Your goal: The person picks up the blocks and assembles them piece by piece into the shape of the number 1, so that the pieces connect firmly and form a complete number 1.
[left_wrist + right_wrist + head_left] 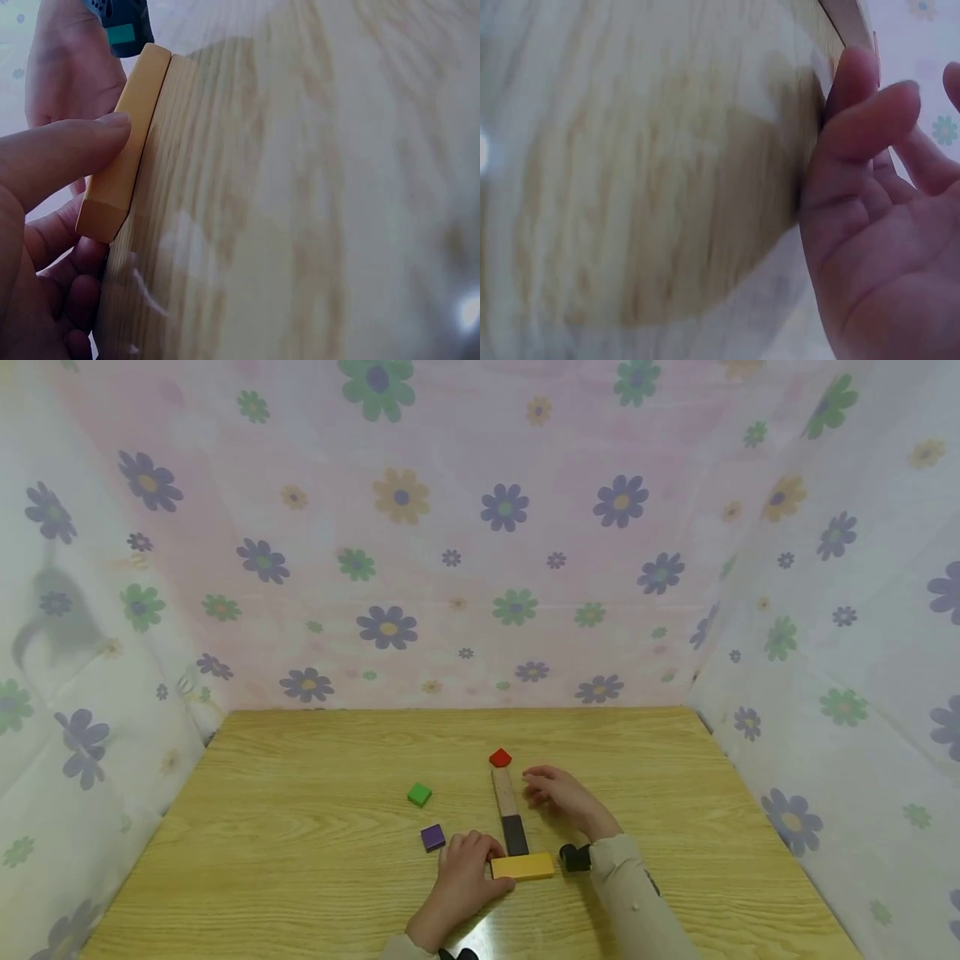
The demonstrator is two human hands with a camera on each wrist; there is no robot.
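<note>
My left hand (pixel 467 870) pinches the left end of a yellow rectangular block (pixel 522 867), thumb on its near long side and fingers at the far side. In the left wrist view the thumb presses against the yellow block (pixel 127 150), which lies on the wood surface. Beyond it, a black block (pixel 514 835) and a plain wooden block (pixel 505 792) run away in a line, with a red pointed block (pixel 500 758) at the far end. To the right of the wooden block hovers or rests my right hand (pixel 564 797), fingers loosely bent and holding nothing.
Left of the line lie a green square block (pixel 419 794) and a purple square block (pixel 432 837), the purple one close to my left fingers. Flowered cloth (pixel 450 585) walls the wooden table (pixel 300 777) at the back and both sides.
</note>
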